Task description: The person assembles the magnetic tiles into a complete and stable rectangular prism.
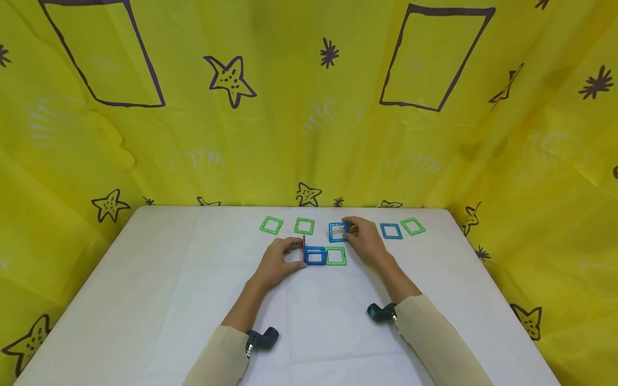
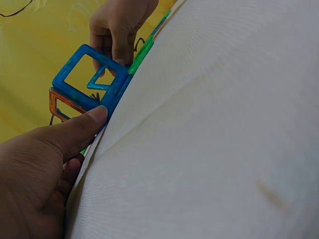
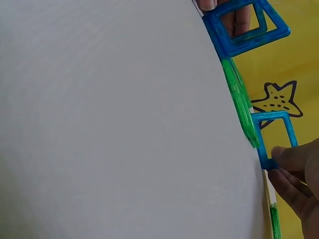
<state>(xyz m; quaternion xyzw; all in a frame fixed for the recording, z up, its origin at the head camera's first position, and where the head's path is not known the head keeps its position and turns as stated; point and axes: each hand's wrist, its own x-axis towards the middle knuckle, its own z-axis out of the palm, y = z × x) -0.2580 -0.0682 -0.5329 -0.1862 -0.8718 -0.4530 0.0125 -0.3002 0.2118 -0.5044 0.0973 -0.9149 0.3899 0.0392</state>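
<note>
Three green squares (image 1: 305, 219) lie loose, left fingers (image 1: 295, 265) gripping joined frames (image 1: 316, 263), right fingers (image 3: 291, 157) a blue square (image 1: 330, 232).

Near the worktop's (image 1: 314, 316) far edge, left to right, come a first frame (image 1: 280, 227), a second frame (image 1: 303, 233), a held frame (image 1: 330, 232) in the right hand (image 1: 365, 241), a fourth frame (image 1: 393, 238) and, nearest the far right corner, a fifth frame (image 1: 418, 232). In front of the second stand joined frames (image 1: 316, 264), the left hand (image 1: 277, 262) at their left, a flat frame (image 1: 345, 256) at their right.
</note>
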